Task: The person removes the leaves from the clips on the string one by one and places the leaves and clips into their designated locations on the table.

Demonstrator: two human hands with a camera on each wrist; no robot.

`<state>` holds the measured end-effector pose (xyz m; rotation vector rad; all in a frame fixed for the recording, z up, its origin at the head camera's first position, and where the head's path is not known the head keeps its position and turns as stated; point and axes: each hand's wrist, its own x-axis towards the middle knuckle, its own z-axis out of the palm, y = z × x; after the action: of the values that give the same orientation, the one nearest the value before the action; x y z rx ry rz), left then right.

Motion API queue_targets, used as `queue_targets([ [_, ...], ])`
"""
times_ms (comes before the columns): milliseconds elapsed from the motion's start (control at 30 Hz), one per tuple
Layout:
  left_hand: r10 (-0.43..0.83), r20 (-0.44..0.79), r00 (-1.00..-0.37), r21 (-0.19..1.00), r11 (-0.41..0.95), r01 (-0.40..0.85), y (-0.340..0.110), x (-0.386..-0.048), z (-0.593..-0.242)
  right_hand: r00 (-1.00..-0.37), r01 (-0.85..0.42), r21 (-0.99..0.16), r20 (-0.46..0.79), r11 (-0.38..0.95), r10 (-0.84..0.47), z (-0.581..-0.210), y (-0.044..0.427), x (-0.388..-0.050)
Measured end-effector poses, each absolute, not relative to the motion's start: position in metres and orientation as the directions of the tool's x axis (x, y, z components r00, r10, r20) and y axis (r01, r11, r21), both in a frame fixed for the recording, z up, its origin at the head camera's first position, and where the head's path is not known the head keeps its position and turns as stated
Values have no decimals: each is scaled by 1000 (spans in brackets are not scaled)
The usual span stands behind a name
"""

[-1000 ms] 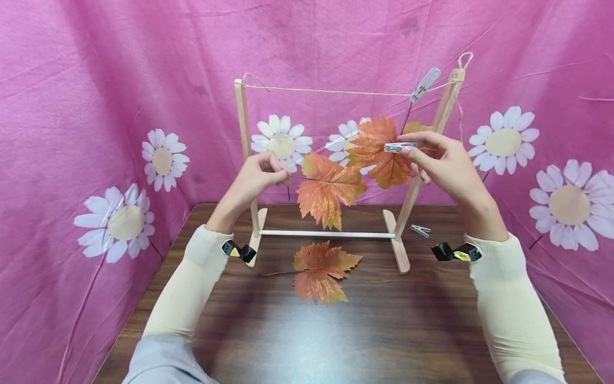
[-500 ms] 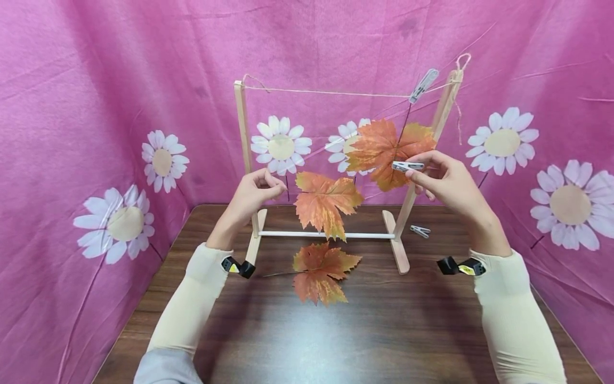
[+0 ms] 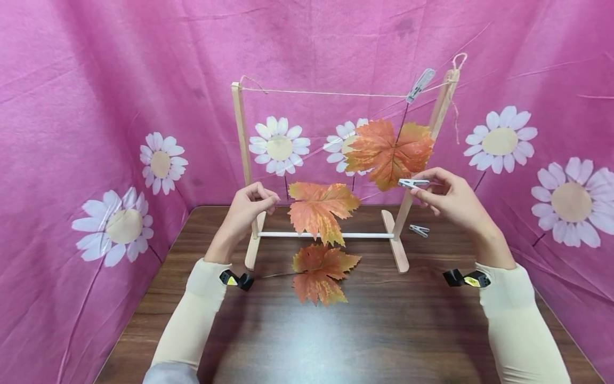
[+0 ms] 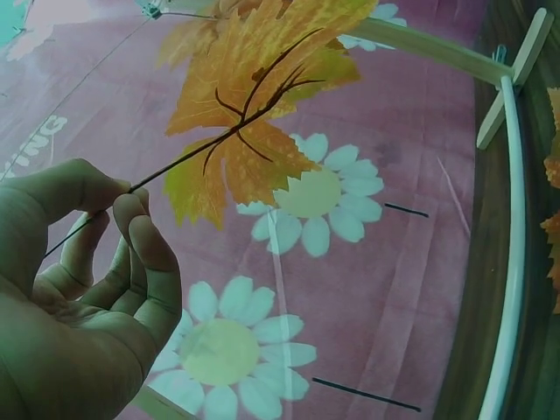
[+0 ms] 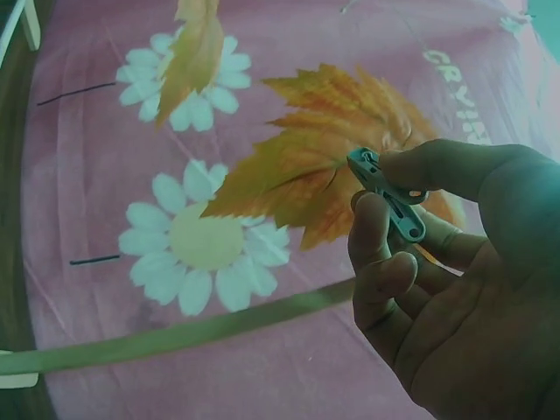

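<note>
My left hand [image 3: 249, 209] pinches the thin dark stem of an orange maple leaf [image 3: 323, 209] between thumb and forefinger; in the left wrist view the leaf [image 4: 249, 122] spreads out beyond the fingertips. My right hand [image 3: 448, 198] pinches a grey clothespin [image 3: 411, 183] by its handle end, just below a second leaf [image 3: 390, 152]. That leaf hangs by its stem from another clothespin [image 3: 420, 85] on the string [image 3: 316, 93]. The right wrist view shows the held clothespin [image 5: 389, 197] between thumb and forefinger. A third leaf [image 3: 322, 274] lies on the table under the held one.
The string runs between the wooden posts of a stand [image 3: 243, 138], whose white crossbar [image 3: 326, 235] sits low at the back. One loose clothespin [image 3: 419, 231] lies on the wooden table [image 3: 307, 341] right of the stand. A pink flowered cloth [image 3: 307, 42] surrounds the table.
Both hands have come down, the left with its leaf slightly leftward, the right with its clothespin slightly rightward. The right hand no longer covers part of the hanging leaf.
</note>
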<state>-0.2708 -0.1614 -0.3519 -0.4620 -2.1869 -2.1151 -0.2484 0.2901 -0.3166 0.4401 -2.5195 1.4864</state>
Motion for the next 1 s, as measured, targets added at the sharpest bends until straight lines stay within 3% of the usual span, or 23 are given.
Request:
queue_targets([
  [467, 145, 211, -967, 977, -30, 209, -167, -265, -379, -932, -361, -825, 309, 435, -188, -350, 318, -249],
  [1000, 158, 183, -970, 980, -113, 166, -165, -269, -419, -952, -287, -752, 291, 593, -93, -389, 338, -259],
])
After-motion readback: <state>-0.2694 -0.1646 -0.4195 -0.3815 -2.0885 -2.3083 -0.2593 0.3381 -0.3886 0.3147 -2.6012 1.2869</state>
